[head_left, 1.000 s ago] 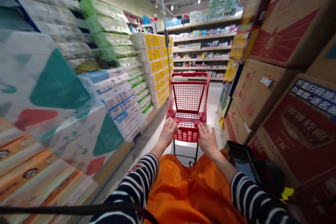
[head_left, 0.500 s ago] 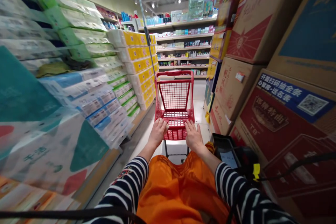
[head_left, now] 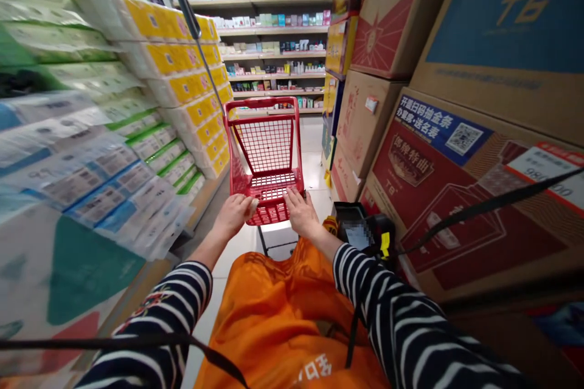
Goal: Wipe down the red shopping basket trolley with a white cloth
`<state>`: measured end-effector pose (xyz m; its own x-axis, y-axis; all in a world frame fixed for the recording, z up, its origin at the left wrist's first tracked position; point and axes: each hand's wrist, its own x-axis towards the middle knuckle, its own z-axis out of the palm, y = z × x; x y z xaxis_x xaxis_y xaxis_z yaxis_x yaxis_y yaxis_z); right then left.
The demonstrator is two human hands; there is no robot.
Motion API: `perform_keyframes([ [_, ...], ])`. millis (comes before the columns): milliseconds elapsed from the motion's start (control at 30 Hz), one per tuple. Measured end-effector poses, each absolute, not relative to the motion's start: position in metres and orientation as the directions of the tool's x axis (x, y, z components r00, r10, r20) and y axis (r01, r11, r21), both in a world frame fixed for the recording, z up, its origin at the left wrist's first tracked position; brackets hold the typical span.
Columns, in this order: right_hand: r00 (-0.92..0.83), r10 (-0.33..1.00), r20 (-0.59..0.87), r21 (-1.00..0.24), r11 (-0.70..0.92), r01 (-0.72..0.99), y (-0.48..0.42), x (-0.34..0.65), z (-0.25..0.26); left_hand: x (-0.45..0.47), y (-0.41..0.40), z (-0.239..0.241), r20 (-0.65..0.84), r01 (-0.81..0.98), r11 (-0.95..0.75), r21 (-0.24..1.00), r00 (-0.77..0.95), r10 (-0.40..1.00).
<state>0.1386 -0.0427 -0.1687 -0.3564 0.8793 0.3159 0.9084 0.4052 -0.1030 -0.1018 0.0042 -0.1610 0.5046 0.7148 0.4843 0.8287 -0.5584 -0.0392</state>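
Note:
A red plastic shopping cart point(head_left: 267, 146) stands in front of me, with a grid basket and a dark lower frame. My left hand point(head_left: 236, 214) is curled over the left side of its near edge, thumb toward the middle. On the right side of that edge lies my right hand point(head_left: 302, 213), its fingers bent over the bar and partly hidden. The cart's visible basket grid shows no goods on it. Striped sleeves cover both forearms, and an orange garment point(head_left: 292, 316) lies below them.
Tissue packs point(head_left: 177, 85) are stacked along the left. Large cardboard cartons point(head_left: 369, 115) rise close on the right, with a black device point(head_left: 365, 228) at their foot. Stocked shelves point(head_left: 274, 30) stand ahead, beyond a strip of pale floor point(head_left: 314, 167). A thin pole point(head_left: 201, 48) rises beside the cart.
The view has tilted down and turned, so the cart and both hands appear farther left. The side stacks look nearer. Both hands stay on the cart's near edge.

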Motion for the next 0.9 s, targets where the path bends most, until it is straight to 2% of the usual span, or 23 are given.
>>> perform_keyframes([
  [233,-0.305,0.917,0.258,-0.09,0.337,0.937,-0.034,0.161,-0.17,-0.058,-0.013,-0.149,0.473,0.851,-0.511,-0.125,0.504,0.723],
  [333,-0.207,0.955,0.211,-0.131,0.238,0.962,-0.029,0.179,-0.161,-0.031,-0.019,-0.146,0.472,0.845,-0.519,-0.132,0.514,0.717],
  [433,-0.059,0.974,0.218,-0.221,0.108,0.969,-0.029,0.183,-0.147,-0.008,-0.019,-0.143,0.431,0.782,-0.616,-0.094,0.589,0.683],
  [567,-0.052,0.936,0.349,-0.33,0.175,0.928,-0.037,0.164,-0.137,0.006,-0.014,-0.137,0.34,0.643,-0.765,-0.04,0.729,0.594],
  [700,-0.01,0.949,0.316,-0.421,0.149,0.895,-0.041,0.156,-0.145,-0.009,-0.008,-0.134,0.301,0.543,-0.838,-0.055,0.809,0.504],
  [800,-0.04,0.943,0.332,-0.411,0.182,0.893,-0.039,0.162,-0.15,-0.038,0.003,-0.134,0.328,0.525,-0.844,-0.107,0.82,0.469],
  [900,-0.014,0.939,0.342,-0.417,0.165,0.894,-0.04,0.161,-0.147,-0.058,0.015,-0.135,0.412,0.596,-0.793,-0.126,0.758,0.505],
])
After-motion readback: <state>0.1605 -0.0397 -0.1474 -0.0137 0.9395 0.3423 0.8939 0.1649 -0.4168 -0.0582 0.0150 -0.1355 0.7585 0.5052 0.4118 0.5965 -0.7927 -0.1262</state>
